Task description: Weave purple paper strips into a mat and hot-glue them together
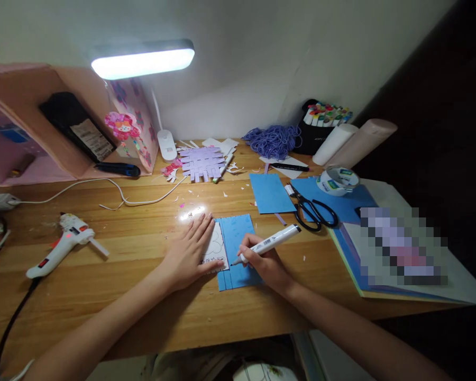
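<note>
My left hand [192,248] lies flat, fingers stretched out, over a small white card [218,244] with black line drawings on it. That card rests on a blue sheet of paper [241,233] marked with dark lines along its left side and lower part. In my right hand [267,264] is a white marker [272,241], gripped in a writing hold and tilted up to the right. Its dark tip is at the blue sheet, just beside the card's right edge. Part of the card is hidden under my left hand.
A glue gun [65,243] lies at left with its cord. Black scissors [313,209], blue paper [272,193] and a tape roll [337,181] are at right, near stacked paper [353,264]. Behind are a woven purple paper piece [201,163], purple yarn [272,142] and a lamp [143,62].
</note>
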Tool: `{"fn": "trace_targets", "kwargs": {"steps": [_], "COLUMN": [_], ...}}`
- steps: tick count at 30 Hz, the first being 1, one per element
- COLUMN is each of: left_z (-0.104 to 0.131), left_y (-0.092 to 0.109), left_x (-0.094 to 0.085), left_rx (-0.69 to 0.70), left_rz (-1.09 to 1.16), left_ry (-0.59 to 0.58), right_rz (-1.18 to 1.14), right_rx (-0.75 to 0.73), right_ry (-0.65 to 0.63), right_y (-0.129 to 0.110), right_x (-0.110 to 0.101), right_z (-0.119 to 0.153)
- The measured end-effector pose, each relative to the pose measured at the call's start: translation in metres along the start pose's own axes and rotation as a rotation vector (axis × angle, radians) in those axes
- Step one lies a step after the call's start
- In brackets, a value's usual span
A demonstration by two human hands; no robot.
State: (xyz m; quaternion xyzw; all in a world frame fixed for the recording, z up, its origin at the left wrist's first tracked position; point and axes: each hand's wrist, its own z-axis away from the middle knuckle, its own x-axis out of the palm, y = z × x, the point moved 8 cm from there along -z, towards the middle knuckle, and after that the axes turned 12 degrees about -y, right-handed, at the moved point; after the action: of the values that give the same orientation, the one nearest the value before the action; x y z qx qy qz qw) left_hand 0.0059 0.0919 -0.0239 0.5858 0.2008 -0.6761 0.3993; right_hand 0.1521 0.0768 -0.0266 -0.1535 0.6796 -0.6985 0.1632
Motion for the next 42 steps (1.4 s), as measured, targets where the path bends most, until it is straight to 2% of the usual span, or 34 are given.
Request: {"fn": "trace_targets", "kwargs": {"steps": [5,10,14,18,22,27,30,42], "left_z": [-0.011,-0.026,-0.029,-0.026,-0.023,-0.022,-0.023,-0.023], "left_y": [0.004,-0.004,-0.009,-0.009,-0.005,-0.002,-0.001,0.002], "left_x": [-0.003,-0.01,-0.01,-0.008,-0.006,-0.006,-0.006,-0.005], "left_rx": [0.053,0.056,0.07,0.078,0.111,0.134,0.135,0.116], "left_rz": [0.004,0.002,0.009,0.031,0.035,0.058,0.073,0.082], "left_ry": [-0.065,-0.056,-0.051,-0.037,-0.027,-0.018,-0.015,-0.025], "right_rz": [0.036,0.009,0.006,0.061,0.262,0.355,0.381,0.464], "right_rx": [-0.01,-0.011,-0.024,-0.072,-0.16,-0.182,-0.169,-0.162], "right_ry": [-0.005,-0.005,-0.005,0.093,0.194,0.147,0.121,0.077], "right_y": [0.0,0.004,0.001,-0.017,-0.03,-0.014,-0.007,-0.011], "right_x": [0.0,0.001,-0.001,-0.022,-0.045,-0.046,-0.044,-0.04], "right_z": [-0.001,0.002,0.0,-0.017,-0.044,-0.067,-0.068,-0.067]}}
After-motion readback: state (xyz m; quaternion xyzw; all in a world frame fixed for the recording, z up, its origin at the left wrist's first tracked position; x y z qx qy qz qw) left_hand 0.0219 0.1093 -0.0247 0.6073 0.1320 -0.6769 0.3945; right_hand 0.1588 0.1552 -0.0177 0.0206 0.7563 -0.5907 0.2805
